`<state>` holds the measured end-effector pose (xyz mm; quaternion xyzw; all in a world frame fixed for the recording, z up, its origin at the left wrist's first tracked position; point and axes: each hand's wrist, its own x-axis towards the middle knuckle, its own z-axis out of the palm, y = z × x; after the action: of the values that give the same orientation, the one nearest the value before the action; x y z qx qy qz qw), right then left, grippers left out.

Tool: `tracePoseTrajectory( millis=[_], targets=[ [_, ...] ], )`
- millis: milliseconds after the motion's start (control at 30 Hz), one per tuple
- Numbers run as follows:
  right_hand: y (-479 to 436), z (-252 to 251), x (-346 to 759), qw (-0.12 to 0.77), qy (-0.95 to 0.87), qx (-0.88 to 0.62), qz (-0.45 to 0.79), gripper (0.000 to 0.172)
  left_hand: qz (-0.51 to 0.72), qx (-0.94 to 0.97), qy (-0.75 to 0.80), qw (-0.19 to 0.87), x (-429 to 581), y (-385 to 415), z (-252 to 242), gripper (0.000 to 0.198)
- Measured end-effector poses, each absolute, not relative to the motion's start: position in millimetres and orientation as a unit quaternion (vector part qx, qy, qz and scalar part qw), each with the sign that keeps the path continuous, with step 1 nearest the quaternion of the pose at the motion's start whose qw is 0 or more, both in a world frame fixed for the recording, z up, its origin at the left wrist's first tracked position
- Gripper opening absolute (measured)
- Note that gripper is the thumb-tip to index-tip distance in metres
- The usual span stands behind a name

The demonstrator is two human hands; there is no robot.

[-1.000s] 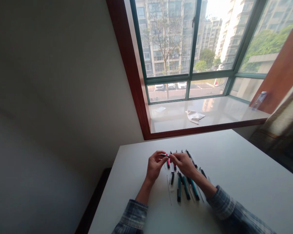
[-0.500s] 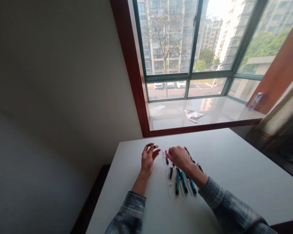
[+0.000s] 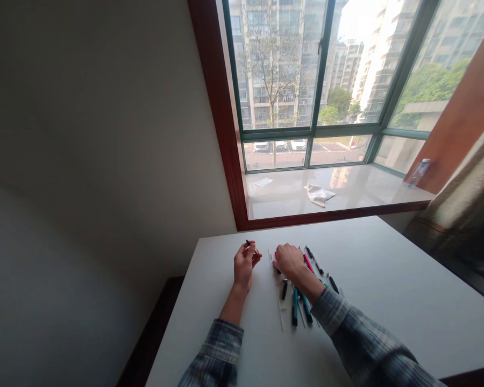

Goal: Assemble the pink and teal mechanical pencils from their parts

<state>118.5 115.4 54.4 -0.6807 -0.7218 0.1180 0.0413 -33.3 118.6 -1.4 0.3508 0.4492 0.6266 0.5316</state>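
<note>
My left hand [image 3: 244,263] is raised over the left part of the table, its thumb and fingers pinching a small dark pen part [image 3: 248,243]. My right hand [image 3: 289,260] reaches down among the pen pieces with its fingers curled. What lies between those fingertips is hidden; a bit of pink shows beside them. Just right of that hand is a pink pen barrel [image 3: 308,263]. Below it lie teal and black pen barrels [image 3: 295,307], a short black piece [image 3: 284,290] and a thin white refill [image 3: 280,312]. Dark pen parts [image 3: 314,260] lie further right.
The white table [image 3: 387,301] stands against the window sill [image 3: 282,204]. On the sill are a crumpled white cloth [image 3: 319,195], a paper piece [image 3: 263,183] and a clear bottle [image 3: 418,173]. A curtain [image 3: 443,209] hangs at the right.
My right hand has moved slightly left and down, uncovering the pink barrel on its right. My left fingers have turned the dark pen part so that it tilts more steeply.
</note>
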Motion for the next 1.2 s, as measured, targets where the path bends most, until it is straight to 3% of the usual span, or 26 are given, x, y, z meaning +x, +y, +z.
tracePoseTrajectory(
  millis=[133,367,633,800,1033,1200],
  targets=[
    [113,60,129,0.067,-0.717,-0.683,0.122,0.027,0.613,0.375,0.447,0.532,-34,119,-3,0.044],
    [99,44,134,0.218,-0.798,-0.533,0.179,0.034,0.553,0.443,0.42,0.567,-29,115,-1,0.04],
    [110,32,151,0.263,-0.767,-0.559,0.174,0.046,0.532,0.478,0.454,0.531,-32,117,1,0.039],
    [117,18,156,0.247,-0.761,-0.576,0.167,0.015,0.56,0.462,0.469,0.503,-34,120,6,0.038],
    [116,7,139,0.265,-0.785,-0.537,0.158,0.011,0.576,0.466,0.448,0.5,-34,117,10,0.037],
    [116,26,154,0.391,-0.748,-0.478,0.243,0.011,0.581,0.49,0.466,0.453,-34,118,12,0.037]
  ],
)
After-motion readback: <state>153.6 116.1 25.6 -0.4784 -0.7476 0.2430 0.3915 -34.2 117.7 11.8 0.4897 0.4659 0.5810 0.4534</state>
